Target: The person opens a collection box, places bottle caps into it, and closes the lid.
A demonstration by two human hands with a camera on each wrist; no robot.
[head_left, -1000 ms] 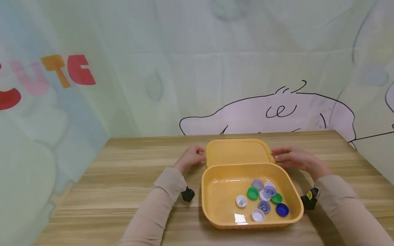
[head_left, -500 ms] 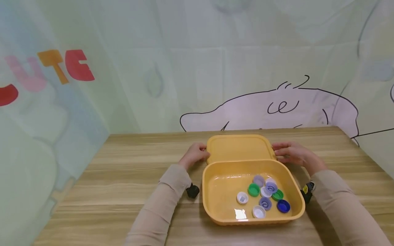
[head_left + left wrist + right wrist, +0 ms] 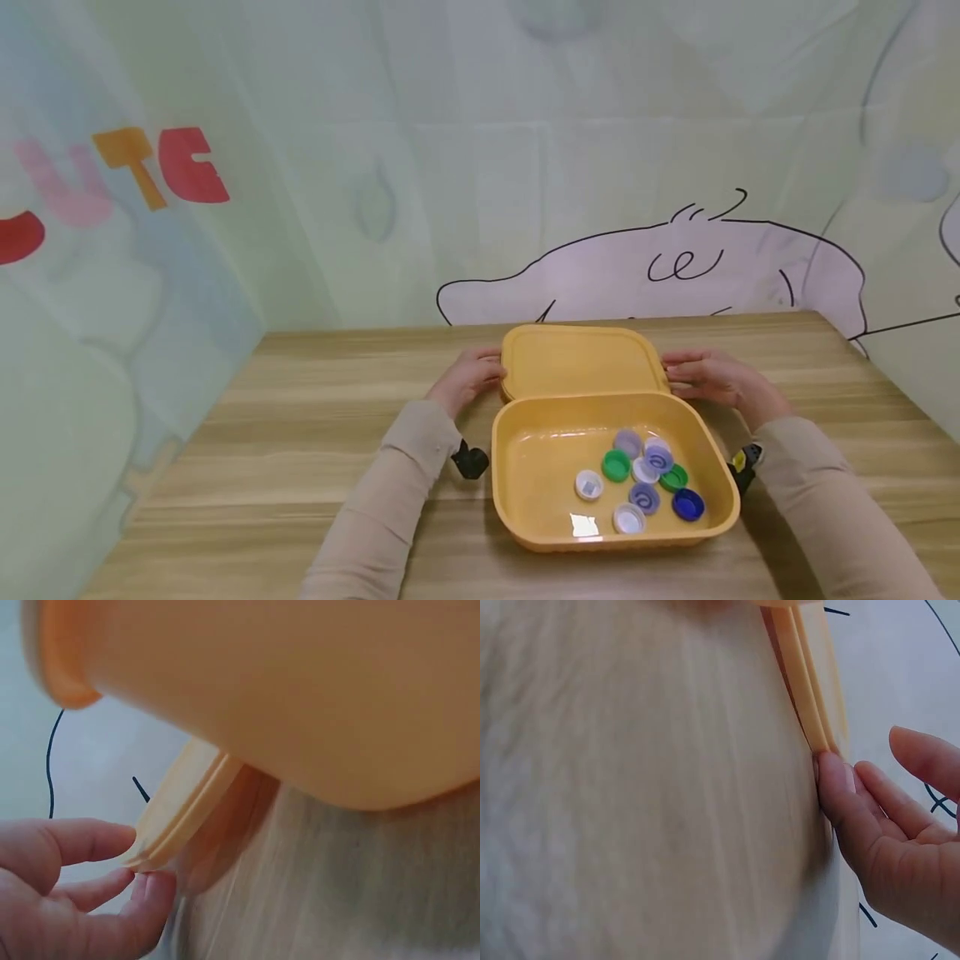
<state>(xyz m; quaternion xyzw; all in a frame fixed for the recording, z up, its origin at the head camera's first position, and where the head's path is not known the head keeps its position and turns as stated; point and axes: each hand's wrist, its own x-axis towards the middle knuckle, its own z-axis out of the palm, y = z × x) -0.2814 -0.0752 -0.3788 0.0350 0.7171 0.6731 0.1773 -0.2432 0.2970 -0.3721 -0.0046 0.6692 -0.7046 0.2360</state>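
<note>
A yellow lid (image 3: 581, 362) lies behind a yellow plastic box (image 3: 525, 533) on the table, in the head view. My left hand (image 3: 467, 379) pinches the lid's left edge between thumb and fingers; the left wrist view shows that hand (image 3: 90, 892) with the lid edge (image 3: 184, 806) tilted off the wood. At the right edge is my right hand (image 3: 723, 383). Its fingertips touch the lid rim (image 3: 810, 682) in the right wrist view, and the thumb of that hand (image 3: 900, 847) stands apart. Several bottle caps, among them a green cap (image 3: 616, 466) and a blue cap (image 3: 687, 504), lie inside the box.
The wooden table (image 3: 315, 467) extends to both sides of the box. A printed cloth backdrop (image 3: 480, 167) hangs behind its far edge. Black wrist cameras (image 3: 470, 460) sit close beside the box walls.
My left hand has closed its fingers onto the lid's left edge, and that side of the lid has risen slightly. The right hand stays at the right edge. The caps have not moved.
</note>
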